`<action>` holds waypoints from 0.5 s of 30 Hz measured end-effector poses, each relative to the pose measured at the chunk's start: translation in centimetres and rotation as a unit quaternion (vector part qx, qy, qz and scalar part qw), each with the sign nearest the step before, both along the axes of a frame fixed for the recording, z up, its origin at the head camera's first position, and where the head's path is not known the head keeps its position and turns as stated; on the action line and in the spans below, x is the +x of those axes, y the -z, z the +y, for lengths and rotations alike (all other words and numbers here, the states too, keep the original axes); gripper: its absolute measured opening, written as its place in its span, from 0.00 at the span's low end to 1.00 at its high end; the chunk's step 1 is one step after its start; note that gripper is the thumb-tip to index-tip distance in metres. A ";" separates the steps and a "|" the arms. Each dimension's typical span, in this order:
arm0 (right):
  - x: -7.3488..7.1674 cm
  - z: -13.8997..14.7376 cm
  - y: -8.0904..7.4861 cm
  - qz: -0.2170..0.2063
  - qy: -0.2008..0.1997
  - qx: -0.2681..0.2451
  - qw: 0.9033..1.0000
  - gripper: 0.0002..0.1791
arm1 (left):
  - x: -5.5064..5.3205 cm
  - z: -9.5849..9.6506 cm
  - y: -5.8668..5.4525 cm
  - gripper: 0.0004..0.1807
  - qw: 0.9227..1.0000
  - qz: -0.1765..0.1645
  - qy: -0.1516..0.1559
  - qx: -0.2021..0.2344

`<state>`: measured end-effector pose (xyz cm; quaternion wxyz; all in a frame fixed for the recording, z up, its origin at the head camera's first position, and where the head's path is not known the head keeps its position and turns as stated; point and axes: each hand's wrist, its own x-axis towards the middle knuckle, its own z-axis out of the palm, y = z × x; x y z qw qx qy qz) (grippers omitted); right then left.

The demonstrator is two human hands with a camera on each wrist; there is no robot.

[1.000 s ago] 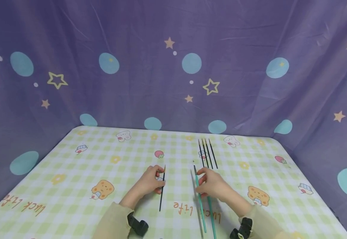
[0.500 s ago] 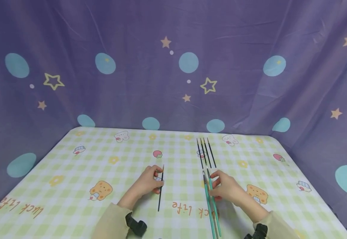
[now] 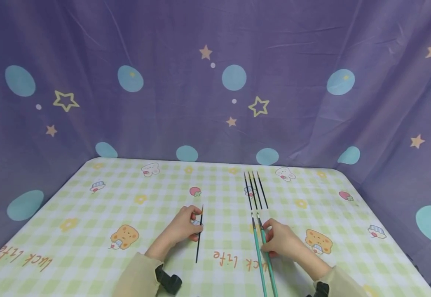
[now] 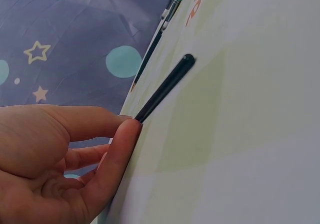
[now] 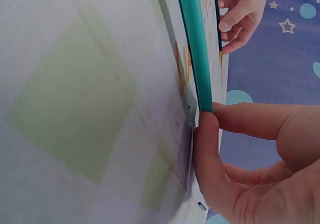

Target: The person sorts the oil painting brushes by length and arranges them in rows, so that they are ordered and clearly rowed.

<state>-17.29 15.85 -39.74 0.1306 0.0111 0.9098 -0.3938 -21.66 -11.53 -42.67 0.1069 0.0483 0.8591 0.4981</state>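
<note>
Near the middle of the table, my left hand (image 3: 181, 227) pinches a thin black paintbrush (image 3: 198, 247) between thumb and fingertip. Its bristles point away from me, and the handle end (image 4: 167, 87) sticks out past the fingers in the left wrist view. My right hand (image 3: 282, 239) pinches a teal paintbrush (image 3: 270, 268) near its dark ferrule, low over the cloth. Just left of it lies a second teal paintbrush (image 3: 258, 251), nearly parallel, tips about level. In the right wrist view the held teal handle (image 5: 196, 49) runs upward from thumb and finger.
Several thin black paintbrushes (image 3: 255, 194) lie side by side beyond the teal ones, tips toward the back. A green checked cloth (image 3: 156, 255) with printed cartoons covers the table. A purple curtain (image 3: 186, 119) hangs behind the back edge.
My right hand has carried its teal paintbrush rightward, from left of the other teal paintbrush to its right side, then drawn it slightly toward me. The left hand keeps its pinch almost in place.
</note>
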 end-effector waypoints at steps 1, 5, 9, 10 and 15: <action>0.0 0.0 0.1 -0.001 -0.001 0.002 1.000 0.27 | 0.0 0.0 0.0 0.20 1.000 0.002 0.002 -0.001; 0.0 0.0 0.3 -0.005 -0.002 0.019 1.000 0.26 | 0.2 0.3 -0.2 0.20 1.000 0.004 0.001 -0.008; -0.1 0.0 0.5 -0.006 -0.003 0.033 0.999 0.26 | 0.3 0.6 -0.4 0.21 0.999 0.013 -0.006 -0.033; -0.1 -0.1 0.5 -0.005 -0.004 0.035 0.999 0.26 | 0.3 0.7 -0.4 0.21 0.999 0.020 -0.006 -0.047; -0.1 -0.2 0.5 0.002 -0.006 0.040 0.999 0.25 | 0.4 1.2 -0.9 0.21 0.989 0.065 -0.003 -0.135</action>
